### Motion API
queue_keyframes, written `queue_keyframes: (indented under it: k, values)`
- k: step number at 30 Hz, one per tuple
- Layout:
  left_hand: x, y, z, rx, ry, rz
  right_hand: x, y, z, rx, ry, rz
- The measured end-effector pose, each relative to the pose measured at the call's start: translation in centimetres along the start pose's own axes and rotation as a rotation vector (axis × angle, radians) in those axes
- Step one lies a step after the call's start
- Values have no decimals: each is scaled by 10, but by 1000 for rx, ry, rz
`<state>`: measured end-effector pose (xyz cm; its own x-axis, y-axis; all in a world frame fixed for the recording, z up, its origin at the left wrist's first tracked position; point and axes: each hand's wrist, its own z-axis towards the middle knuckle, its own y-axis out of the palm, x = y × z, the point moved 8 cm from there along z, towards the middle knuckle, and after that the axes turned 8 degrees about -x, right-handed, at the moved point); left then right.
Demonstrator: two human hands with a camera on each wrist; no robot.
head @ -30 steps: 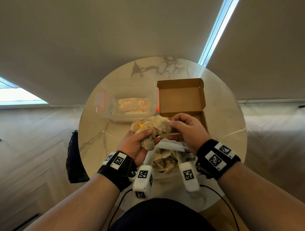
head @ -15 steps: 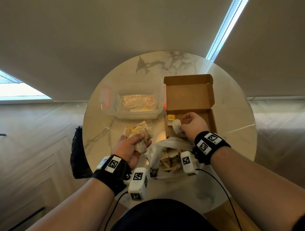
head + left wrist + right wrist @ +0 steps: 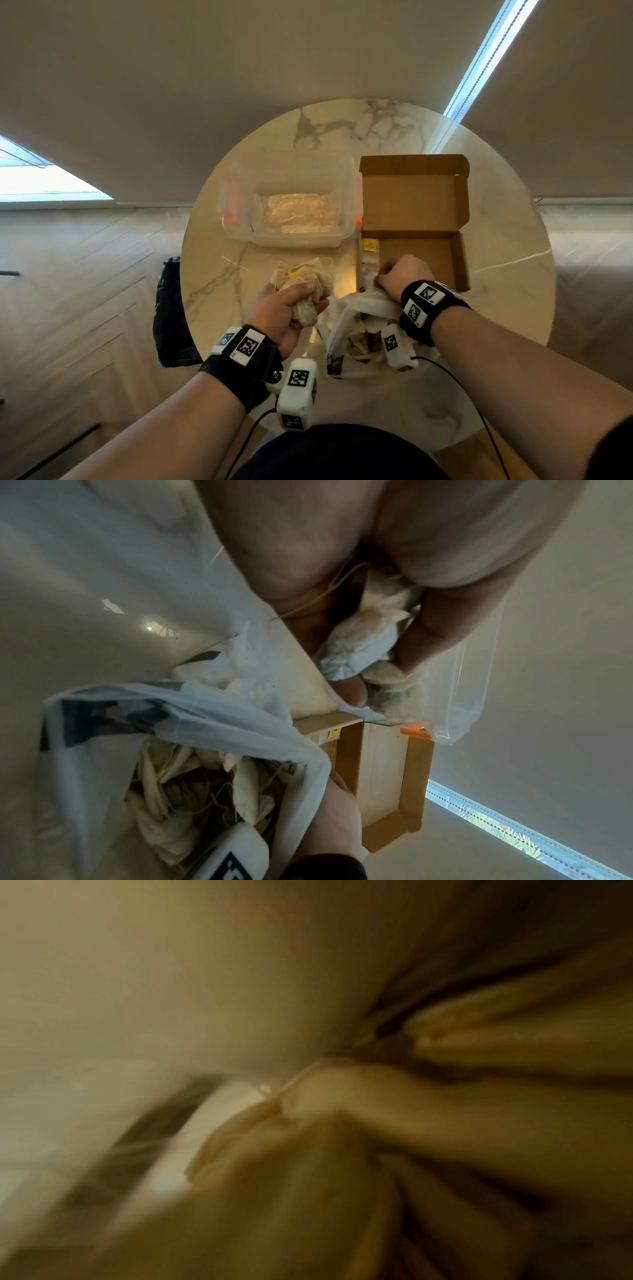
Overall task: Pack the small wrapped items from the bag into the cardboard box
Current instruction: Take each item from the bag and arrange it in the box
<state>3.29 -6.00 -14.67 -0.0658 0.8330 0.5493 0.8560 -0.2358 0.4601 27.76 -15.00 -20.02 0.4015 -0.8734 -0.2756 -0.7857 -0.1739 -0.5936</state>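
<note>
Fingers (image 3: 301,291) of the left hand (image 3: 284,308) curl round a clump of tea bags (image 3: 305,279), left of the cardboard box (image 3: 428,253). Right hand (image 3: 400,274), fingers curled, is inside the box's near-left corner; whether it grips anything, can't tell. Plastic bag (image 3: 346,325) sits just in front of it.

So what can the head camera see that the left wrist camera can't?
Only the head view shows the whole round table, the right hand at the box's near edge, and the clear tub's contents. Only the left wrist view shows the fingers curled round the wrapped items from below. Both show the left hand, the white bag and the cardboard box.
</note>
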Motion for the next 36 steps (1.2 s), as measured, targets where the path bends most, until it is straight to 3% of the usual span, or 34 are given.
queue_keyframes:
  k: [5,9,12,16,22,27,31,33,36]
  values:
    - [1,14,0,-16,-4,41,-5,-10,-13,-22,-64,42]
    - [0,37,5,-59,-10,41,-25,-42,-51,93,-297,342]
    - [-3,61,6,-122,-9,28,-42,-53,-87,22,-470,604]
    - [-4,80,9,-162,11,39,-37,-56,-110,40,-558,666]
    - [-13,82,14,-108,-28,-48,-16,-61,-120,81,-566,757]
    - [-19,75,17,-47,-31,-134,-9,-61,-123,-76,-570,1097]
    - [-18,70,19,-26,-36,-94,7,-67,-108,23,-468,1252]
    - [-17,64,17,-2,-53,-90,18,-67,-92,74,-398,1173]
    - [-8,47,13,34,-3,-81,33,-65,-59,135,-288,763]
